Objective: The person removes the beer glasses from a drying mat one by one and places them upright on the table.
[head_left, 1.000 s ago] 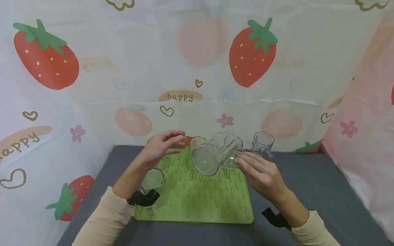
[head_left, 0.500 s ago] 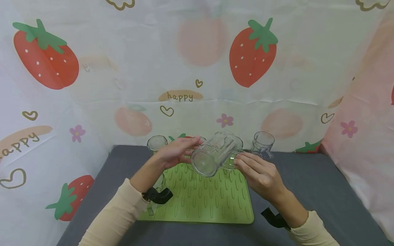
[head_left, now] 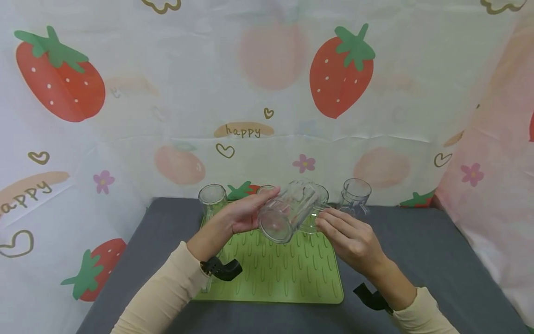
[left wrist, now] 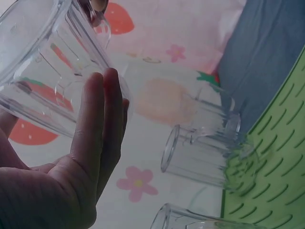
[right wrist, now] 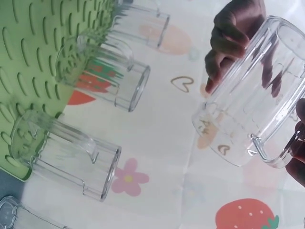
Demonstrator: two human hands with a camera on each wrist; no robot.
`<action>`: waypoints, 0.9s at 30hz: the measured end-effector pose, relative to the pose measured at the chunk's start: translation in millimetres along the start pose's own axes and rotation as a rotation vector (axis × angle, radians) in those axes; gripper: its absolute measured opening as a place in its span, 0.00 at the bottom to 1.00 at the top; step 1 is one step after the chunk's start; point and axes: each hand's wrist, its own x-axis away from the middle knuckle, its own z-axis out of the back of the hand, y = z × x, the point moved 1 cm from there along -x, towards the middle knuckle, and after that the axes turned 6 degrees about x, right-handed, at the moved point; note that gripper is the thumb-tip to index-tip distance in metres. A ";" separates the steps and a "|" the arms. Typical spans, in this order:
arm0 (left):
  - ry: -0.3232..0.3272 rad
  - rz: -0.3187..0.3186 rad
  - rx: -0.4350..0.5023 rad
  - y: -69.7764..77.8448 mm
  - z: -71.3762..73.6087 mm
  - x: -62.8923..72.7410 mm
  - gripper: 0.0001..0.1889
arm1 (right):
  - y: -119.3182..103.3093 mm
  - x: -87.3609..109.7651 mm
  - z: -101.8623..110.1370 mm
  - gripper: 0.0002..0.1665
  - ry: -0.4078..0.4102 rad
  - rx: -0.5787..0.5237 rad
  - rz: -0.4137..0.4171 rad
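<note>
Mid-frame, the left hand rests straight fingers against a clear, cylindrical, glassy mug. The right hand pinches its handle.

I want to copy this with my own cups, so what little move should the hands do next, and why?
Perhaps tip the held glass mug straighter. It is tilted in the air over the green mat, while the mugs behind it stand straight. The right hand grips its handle and the left hand touches its side, so both could guide the turn.
</note>
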 end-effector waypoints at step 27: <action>0.060 -0.047 0.045 -0.2 1.2 7.2 0.24 | -1.1 -5.0 3.4 0.18 -0.147 -0.077 -0.095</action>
